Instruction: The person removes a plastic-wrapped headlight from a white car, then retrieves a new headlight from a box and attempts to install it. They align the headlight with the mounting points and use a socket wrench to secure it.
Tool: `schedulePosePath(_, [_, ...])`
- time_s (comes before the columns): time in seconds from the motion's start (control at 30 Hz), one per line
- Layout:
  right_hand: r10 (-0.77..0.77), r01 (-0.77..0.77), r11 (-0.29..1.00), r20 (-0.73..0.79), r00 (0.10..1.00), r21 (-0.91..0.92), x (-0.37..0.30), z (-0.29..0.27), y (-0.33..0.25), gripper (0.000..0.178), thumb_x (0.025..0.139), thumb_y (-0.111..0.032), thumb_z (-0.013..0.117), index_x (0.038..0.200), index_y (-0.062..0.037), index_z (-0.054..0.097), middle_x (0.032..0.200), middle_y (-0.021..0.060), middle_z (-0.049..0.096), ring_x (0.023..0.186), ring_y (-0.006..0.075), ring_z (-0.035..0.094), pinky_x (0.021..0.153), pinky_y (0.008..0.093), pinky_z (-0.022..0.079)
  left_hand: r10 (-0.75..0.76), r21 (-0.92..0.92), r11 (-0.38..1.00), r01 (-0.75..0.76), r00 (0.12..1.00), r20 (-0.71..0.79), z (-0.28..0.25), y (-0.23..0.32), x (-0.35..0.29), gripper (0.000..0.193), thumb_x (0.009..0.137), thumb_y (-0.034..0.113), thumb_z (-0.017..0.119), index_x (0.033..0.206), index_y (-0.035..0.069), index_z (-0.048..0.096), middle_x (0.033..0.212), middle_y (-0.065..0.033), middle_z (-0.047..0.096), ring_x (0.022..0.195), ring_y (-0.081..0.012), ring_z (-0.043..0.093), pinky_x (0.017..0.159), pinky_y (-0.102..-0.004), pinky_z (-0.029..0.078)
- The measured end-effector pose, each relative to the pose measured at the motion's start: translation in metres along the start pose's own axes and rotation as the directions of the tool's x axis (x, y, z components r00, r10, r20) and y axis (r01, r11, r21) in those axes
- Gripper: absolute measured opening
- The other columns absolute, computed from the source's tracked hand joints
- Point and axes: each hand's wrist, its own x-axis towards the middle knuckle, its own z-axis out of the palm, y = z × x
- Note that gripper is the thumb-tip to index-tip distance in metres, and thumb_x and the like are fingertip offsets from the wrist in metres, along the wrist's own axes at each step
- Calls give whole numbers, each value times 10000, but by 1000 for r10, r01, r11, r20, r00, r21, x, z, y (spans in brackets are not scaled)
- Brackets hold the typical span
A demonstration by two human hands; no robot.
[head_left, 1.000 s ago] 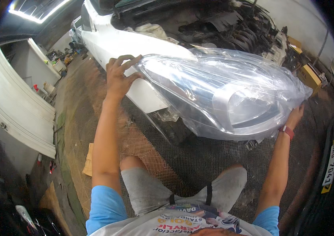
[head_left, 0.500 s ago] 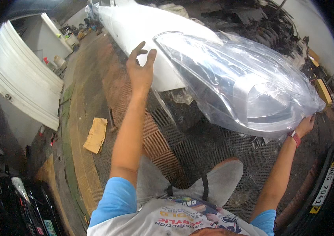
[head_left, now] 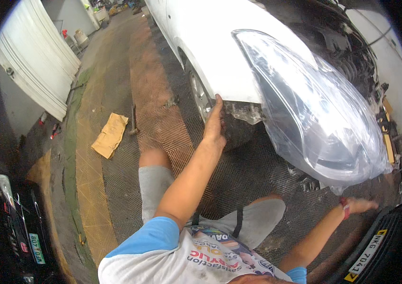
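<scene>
A car headlight (head_left: 305, 109), wrapped in clear crinkled plastic film, sits at the front of a white car fender (head_left: 215, 47). My left hand (head_left: 214, 125) is raised edge-on at the fender's lower front corner, beside the wheel (head_left: 198, 94). Its visible finger is stretched upward; the other fingers are partly hidden, and whether it touches the fender I cannot tell. My right hand (head_left: 361, 205) is stretched out below the headlight's near end, apart from the film and slightly blurred. It appears to hold nothing. A red band is on that wrist.
The exposed engine bay (head_left: 324, 35) lies behind the headlight. A hammer (head_left: 133, 120) and a piece of brown paper (head_left: 110, 135) lie on the patterned floor mat. Dark vehicles stand at the lower left (head_left: 16, 227) and lower right (head_left: 371, 246). White panels (head_left: 37, 57) lean at far left.
My left hand has dropped from above the fender to its lower corner. My right hand has come off the wrapped headlight and moved lower. The view has shifted, showing more wheel.
</scene>
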Motion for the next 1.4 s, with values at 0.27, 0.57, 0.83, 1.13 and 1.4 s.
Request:
schedulePosePath(0.27, [-39,38,997,-4,999,-66,-46,26,11,756,1055,-583,300,1515,11,390,1577,206,376,1456,311,363,1208,449,279,77,142,986,-93,990,117,-21,15,35,1047,881,680,642,1548,-33,264,1586,-270,296,1469,-380,314,1207,-481,247])
schedulePosePath(0.57, [-12,85,942,220,975,-324,-33,39,32,577,1070,-390,445,1440,53,443,1428,256,520,1255,325,580,1084,406,459,96,181,978,-105,994,58,-10,17,23,1123,852,704,658,1563,-37,203,1576,-313,270,1490,-408,260,1204,-537,225])
schedulePosePath(0.83, [-51,105,971,243,969,-213,-37,40,27,690,1007,-467,578,1388,94,451,1396,276,527,1206,347,594,1025,438,499,163,289,942,-171,985,54,-20,25,18,1066,887,614,684,1548,-73,205,1527,-337,333,1451,-420,336,1188,-504,302])
schedulePosePath(1.13, [-81,145,964,275,958,-224,-18,33,36,753,984,-464,622,1397,123,395,1408,297,500,1189,360,605,979,441,521,348,641,691,-334,931,110,-27,46,37,990,821,475,826,1456,-121,356,1372,-317,508,1325,-384,504,1109,-446,416])
schedulePosePath(1.4, [-50,104,977,272,961,-189,-33,38,26,746,981,-490,619,1353,132,441,1381,298,530,1145,364,627,969,456,522,307,49,951,-304,951,-41,-38,-31,8,909,982,640,502,1548,-24,248,1527,-212,405,1434,-327,363,1196,-443,274])
